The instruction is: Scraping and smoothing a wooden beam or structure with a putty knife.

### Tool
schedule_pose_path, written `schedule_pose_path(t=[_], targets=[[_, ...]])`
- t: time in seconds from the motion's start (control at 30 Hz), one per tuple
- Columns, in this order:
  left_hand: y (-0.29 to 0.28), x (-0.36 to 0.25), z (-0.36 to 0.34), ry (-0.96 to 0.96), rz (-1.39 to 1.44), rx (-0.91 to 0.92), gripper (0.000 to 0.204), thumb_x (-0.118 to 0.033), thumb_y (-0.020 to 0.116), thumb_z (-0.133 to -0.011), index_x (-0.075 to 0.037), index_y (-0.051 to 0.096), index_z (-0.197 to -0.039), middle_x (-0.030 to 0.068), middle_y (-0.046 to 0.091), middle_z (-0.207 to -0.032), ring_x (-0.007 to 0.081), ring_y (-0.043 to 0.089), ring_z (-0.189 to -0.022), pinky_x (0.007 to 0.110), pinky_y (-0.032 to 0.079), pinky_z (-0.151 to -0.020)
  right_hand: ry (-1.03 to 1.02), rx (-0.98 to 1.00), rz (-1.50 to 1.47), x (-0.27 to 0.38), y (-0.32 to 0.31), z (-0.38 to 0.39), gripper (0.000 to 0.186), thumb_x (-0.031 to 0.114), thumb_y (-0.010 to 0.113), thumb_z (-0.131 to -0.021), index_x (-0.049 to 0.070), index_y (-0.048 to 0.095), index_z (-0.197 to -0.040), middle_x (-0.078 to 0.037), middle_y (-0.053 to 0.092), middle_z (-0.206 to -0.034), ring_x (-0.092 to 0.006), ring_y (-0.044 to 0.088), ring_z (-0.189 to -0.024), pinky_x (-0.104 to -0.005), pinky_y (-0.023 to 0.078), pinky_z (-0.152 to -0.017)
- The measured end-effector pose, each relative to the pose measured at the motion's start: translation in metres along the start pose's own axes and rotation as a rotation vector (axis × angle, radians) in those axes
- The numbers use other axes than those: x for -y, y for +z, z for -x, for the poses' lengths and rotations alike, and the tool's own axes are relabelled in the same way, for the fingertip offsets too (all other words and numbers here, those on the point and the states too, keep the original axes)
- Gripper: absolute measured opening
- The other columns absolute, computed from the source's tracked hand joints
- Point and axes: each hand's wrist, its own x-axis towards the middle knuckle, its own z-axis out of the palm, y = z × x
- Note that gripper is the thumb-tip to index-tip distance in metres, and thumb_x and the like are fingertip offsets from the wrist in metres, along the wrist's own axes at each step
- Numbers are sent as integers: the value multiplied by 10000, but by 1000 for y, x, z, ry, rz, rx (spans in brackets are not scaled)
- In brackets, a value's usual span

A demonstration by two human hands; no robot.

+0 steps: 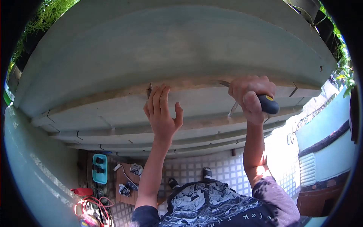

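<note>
My right hand (251,94) is closed round a hand tool with a rounded dark handle (269,104) marked with yellow at its end. Its thin metal blade (222,82) sticks out to the left of the fist, at the brownish edge strip (196,82) of a large pale green panel (162,41). My left hand (162,113) is open, fingers stretched up against the same strip, thumb apart. Beside its fingertips is a small dark notch or metal piece (149,90); I cannot tell which.
Several parallel ledges (151,130) with short dark slots run below the strip. On the tiled floor (227,170) lie a turquoise tray (100,178), a paint roller (118,167) by a brown board (123,174), and a pink hose (102,206). Pale green walls (45,159) flank both sides.
</note>
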Motion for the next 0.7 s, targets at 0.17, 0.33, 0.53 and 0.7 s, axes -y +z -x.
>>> schedule_pose_path(t=[0.17,0.33,0.53,0.7], targets=[[4,0,4,-14,25,-8,505,-184,620,-821,-79,535,-1308,63,559,-1324,269,485,-1271,409,321,-1006,-91,57,186,-15,-1,5,228,82,623,-789,17,548,-584,-41,474,-498,-179,449,-405,-290,340,-422],[5,-1,2,-26,39,-12,491,-177,619,-824,-79,534,-1299,68,560,-1322,280,480,-1272,417,315,-1010,-60,92,86,7,2,0,213,19,589,-747,26,502,-553,-49,461,-490,-190,447,-385,-295,338,-413],[8,0,3,-43,33,-27,483,-180,618,-826,-82,538,-1292,62,566,-1322,282,490,-1261,420,314,-1007,23,189,50,15,-7,0,208,85,601,-756,21,538,-568,-75,520,-515,-223,552,-455,-322,461,-475],[10,0,2,-34,12,-47,468,-195,616,-834,-83,539,-1282,67,572,-1312,289,499,-1249,430,316,-1009,20,194,241,4,-7,-4,255,100,586,-769,46,502,-535,-55,496,-487,-208,502,-404,-305,455,-456]])
